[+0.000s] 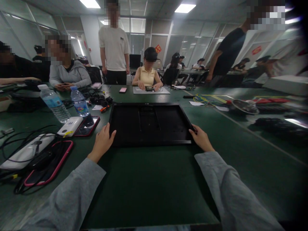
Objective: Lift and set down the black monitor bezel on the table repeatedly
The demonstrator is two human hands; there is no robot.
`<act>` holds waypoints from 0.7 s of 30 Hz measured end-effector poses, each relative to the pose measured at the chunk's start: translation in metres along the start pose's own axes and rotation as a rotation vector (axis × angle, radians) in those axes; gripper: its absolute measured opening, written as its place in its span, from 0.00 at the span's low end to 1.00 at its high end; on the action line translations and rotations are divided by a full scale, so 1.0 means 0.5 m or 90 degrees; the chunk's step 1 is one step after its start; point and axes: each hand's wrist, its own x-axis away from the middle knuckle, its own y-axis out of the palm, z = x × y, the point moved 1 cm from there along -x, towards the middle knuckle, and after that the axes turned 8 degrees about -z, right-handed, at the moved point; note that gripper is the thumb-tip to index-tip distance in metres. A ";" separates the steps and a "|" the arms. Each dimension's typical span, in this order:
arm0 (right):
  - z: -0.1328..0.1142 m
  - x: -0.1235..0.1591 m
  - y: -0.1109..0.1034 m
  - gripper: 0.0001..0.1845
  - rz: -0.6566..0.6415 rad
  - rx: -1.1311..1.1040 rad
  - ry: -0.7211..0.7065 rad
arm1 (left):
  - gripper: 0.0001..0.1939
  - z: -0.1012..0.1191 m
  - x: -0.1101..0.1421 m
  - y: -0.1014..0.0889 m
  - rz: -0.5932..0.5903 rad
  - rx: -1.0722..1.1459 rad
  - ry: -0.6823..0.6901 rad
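A black rectangular frame (122, 123), like an emptied monitor housing with a raised rim, lies on the green table (154, 189) in front of me. Two thin ridges run across its recessed middle. My left hand (103, 141) grips its left edge near the front corner, thumb on top of the rim. On the opposite side my right hand (201, 138) holds the right edge, the thumb over the rim and the other fingers partly hidden beneath.
Left of me stand two water bottles (55, 104), with a white power bank (70, 126), phones (86, 126) and tangled black cables (18, 144). Coloured wires (204, 98) and a metal bowl-like piece (244, 106) lie to the right. Across the table a person (147, 77) works on a small item.
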 end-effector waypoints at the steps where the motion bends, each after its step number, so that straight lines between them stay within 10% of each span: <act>1: 0.005 0.000 0.000 0.29 0.003 -0.004 -0.005 | 0.33 0.005 0.001 -0.002 0.003 -0.015 -0.011; 9: -0.078 0.036 -0.006 0.36 0.164 0.126 -0.051 | 0.34 0.065 0.023 -0.020 0.067 -0.095 0.074; 15: -0.187 0.081 0.038 0.36 0.056 0.197 -0.155 | 0.33 0.096 0.039 -0.004 -0.050 -0.129 0.193; 21: -0.190 0.087 0.061 0.33 -0.026 0.239 -0.175 | 0.31 0.086 0.031 0.009 -0.102 -0.105 0.179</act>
